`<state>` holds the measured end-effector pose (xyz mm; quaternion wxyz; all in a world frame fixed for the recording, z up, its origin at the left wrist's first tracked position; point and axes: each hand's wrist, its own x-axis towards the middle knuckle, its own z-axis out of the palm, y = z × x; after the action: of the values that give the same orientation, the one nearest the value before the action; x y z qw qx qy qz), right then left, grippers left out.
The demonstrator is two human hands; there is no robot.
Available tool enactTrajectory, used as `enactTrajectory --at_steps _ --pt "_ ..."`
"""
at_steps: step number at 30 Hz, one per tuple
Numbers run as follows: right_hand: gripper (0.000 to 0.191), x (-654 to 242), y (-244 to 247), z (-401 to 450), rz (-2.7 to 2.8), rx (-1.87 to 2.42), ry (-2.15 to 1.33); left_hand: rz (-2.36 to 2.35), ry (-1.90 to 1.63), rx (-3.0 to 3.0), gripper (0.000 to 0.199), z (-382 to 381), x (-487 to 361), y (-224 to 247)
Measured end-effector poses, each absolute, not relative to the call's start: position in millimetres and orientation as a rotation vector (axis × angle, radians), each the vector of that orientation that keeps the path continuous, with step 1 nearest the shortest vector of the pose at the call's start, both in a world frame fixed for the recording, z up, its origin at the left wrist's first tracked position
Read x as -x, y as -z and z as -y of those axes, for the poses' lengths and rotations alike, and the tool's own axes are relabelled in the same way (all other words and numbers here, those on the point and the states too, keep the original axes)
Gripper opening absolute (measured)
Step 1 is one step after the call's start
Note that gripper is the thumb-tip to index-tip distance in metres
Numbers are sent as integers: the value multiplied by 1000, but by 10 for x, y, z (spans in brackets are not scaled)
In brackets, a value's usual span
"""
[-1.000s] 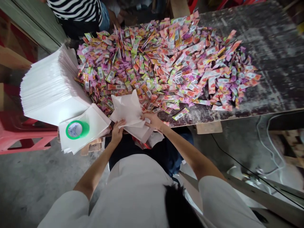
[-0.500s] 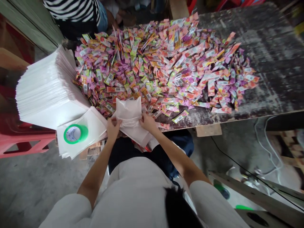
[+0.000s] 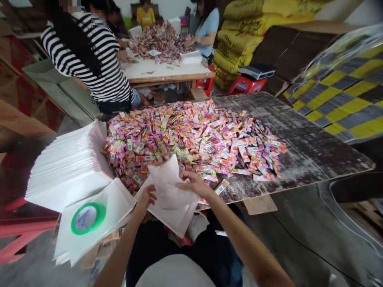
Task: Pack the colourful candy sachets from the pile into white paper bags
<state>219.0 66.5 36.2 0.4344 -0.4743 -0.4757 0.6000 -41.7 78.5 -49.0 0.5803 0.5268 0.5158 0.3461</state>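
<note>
Since the two hands last held its sides level, the white pouch (image 3: 167,185) has skewed, one upper corner now peaking between them at the near edge of the bench (image 3: 302,143). I see my right hand (image 3: 194,184) pinching its right side, thumb over the face; my left hand (image 3: 146,197) has loosened, its fingers half curled and apart just beside the left edge, though I can't tell whether the fingertips brush it. To my eye, the right hand alone now steadies the piece, leaving the left freer to regrip. Under both hands a lower white sheet (image 3: 176,222) slants toward the lap. Just beyond the hands spreads the heap of small wrapped packets (image 3: 191,139), with one loose packet (image 3: 222,186) just right of the right hand. Left of the left hand, a roll of green tape (image 3: 95,218) rests on a few white bags (image 3: 115,199), and behind those leans a thick white stack (image 3: 67,165). My view has also tipped up, bringing in, far ahead of the hands, a second bench (image 3: 163,72) bearing a similar heap, with co-workers around it, one in a striped shirt (image 3: 100,59), and yellow sacks (image 3: 239,46) piled off to its right.
</note>
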Motion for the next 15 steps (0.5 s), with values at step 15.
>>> enactTrajectory --at_steps 15 --pt "43 -2692 -2401 -3322 1111 1005 -1093 -1299 -624 -1749 28 -716 340 985"
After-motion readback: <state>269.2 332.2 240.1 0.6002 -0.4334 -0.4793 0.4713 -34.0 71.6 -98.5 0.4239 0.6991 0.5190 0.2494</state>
